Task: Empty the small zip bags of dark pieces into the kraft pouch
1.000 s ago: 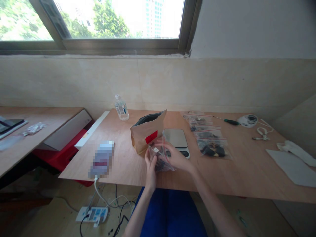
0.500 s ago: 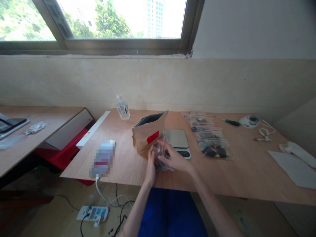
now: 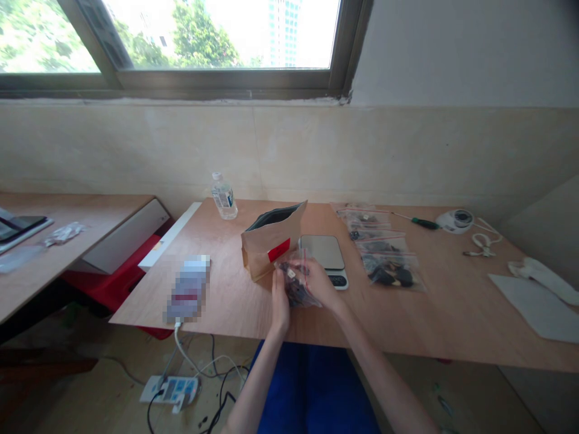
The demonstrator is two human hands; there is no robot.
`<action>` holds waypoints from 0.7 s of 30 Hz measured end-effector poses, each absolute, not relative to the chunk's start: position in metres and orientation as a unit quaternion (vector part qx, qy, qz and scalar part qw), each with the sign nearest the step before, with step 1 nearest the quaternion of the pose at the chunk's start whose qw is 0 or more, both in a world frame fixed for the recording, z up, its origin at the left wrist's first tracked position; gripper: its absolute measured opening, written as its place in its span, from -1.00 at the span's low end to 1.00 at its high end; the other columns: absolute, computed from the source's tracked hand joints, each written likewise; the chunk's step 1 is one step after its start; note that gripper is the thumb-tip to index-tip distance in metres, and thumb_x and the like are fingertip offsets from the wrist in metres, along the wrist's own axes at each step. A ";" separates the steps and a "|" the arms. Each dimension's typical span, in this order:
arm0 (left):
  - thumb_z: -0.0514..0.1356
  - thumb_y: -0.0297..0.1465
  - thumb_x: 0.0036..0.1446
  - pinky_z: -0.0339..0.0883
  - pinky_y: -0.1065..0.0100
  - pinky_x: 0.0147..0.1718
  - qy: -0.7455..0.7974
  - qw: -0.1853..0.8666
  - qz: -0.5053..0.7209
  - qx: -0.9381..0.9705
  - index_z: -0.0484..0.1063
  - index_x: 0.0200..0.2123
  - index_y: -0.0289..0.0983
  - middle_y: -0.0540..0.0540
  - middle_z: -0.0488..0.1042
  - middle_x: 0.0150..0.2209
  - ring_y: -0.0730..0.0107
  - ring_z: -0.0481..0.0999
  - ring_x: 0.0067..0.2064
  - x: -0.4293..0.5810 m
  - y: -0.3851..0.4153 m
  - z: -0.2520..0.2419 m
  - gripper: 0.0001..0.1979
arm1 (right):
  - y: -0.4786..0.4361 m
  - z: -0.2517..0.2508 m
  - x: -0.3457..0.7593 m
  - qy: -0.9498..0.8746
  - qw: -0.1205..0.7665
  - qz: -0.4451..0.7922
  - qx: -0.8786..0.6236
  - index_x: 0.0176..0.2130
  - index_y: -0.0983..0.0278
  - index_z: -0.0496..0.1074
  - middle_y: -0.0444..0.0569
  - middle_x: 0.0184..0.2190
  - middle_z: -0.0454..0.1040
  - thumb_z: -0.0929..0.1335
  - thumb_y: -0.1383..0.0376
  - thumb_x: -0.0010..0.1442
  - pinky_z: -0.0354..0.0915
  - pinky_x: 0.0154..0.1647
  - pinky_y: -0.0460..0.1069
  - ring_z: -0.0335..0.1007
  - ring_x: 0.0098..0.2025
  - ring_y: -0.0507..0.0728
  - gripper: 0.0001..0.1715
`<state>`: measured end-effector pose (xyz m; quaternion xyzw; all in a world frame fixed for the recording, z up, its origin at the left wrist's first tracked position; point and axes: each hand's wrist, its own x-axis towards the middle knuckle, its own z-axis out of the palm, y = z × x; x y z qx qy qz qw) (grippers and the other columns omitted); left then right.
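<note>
A clear zip bag (image 3: pixel 297 290) with a red seal strip and small dark parts inside is between my hands at the table's front. My left hand (image 3: pixel 280 304) grips its left side, fingers pointing up. My right hand (image 3: pixel 320 282) reaches in past the red strip, its bent fingers among the parts behind the plastic; what they pinch is hidden. Just behind the bag stands an open brown paper pouch (image 3: pixel 260 250) with a red label. A kitchen scale (image 3: pixel 323 252) with a metal plate lies beside it, partly covered by my right hand.
Several filled zip bags (image 3: pixel 393 271) lie in a column on the right. Farther out are a green-handled screwdriver (image 3: pixel 424 223), a white dome camera (image 3: pixel 455 221) and white paper (image 3: pixel 529 304). A water bottle (image 3: pixel 225 199) stands at the back; a blurred phone (image 3: pixel 187 289) with a cable lies left.
My right hand has pushed left and deeper into the zip bag. The bag's top now leans against the pouch's front, and the small parts show more clearly.
</note>
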<state>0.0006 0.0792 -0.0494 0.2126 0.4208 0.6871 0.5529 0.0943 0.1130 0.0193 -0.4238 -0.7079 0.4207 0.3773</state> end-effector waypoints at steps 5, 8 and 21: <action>0.04 -0.05 0.14 0.07 0.22 0.15 0.444 0.502 0.711 0.215 0.37 0.01 -0.25 -0.12 0.42 0.04 0.23 0.32 0.13 0.004 0.084 -0.052 -0.50 | 0.115 0.020 0.095 -0.727 0.376 0.345 -0.459 -0.39 0.27 0.49 0.01 -0.27 0.48 0.34 0.37 0.06 0.27 -0.09 0.06 0.39 -0.19 0.15 -0.90; 0.03 -0.07 0.15 0.04 0.26 0.16 0.463 0.482 0.705 0.235 0.38 0.00 -0.22 -0.10 0.41 0.05 0.25 0.30 0.14 0.004 0.085 -0.051 -0.53 | 0.115 0.018 0.097 -0.739 0.377 0.336 -0.447 -0.33 0.28 0.45 0.00 -0.26 0.46 0.35 0.40 0.05 0.25 -0.07 0.05 0.37 -0.17 0.14 -0.89; 0.03 -0.07 0.14 0.08 0.24 0.14 0.480 0.469 0.695 0.260 0.44 -0.10 -0.27 -0.14 0.47 -0.04 0.22 0.35 0.10 0.002 0.084 -0.055 -0.55 | 0.116 0.016 0.093 -0.745 0.389 0.297 -0.452 -0.32 0.28 0.45 0.00 -0.30 0.49 0.29 0.36 0.13 0.26 -0.17 0.00 0.39 -0.24 0.11 -0.86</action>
